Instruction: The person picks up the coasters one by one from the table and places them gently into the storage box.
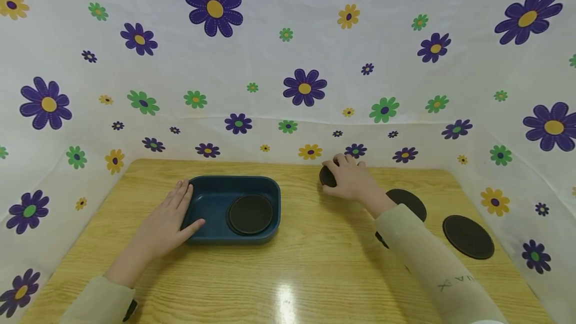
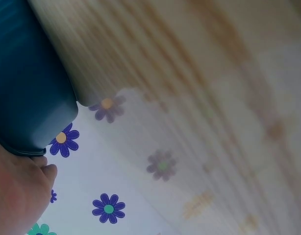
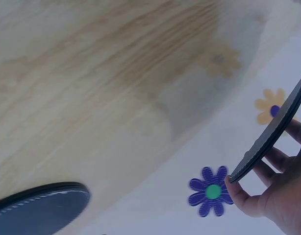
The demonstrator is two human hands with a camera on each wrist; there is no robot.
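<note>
A dark blue rectangular tray stands on the left half of the table, with black round coasters stacked in its right side. My left hand rests against the tray's left wall, fingers straight along the side and thumb over the front corner. Near the back edge of the table, my right hand pinches a black coaster between thumb and fingers. That coaster is tilted up on edge, and stitching runs along its rim in the right wrist view.
Two more black coasters lie at the right: one partly behind my right forearm, another nearer the table's right edge. A white cloth with printed flowers hangs around the back and sides of the wooden table.
</note>
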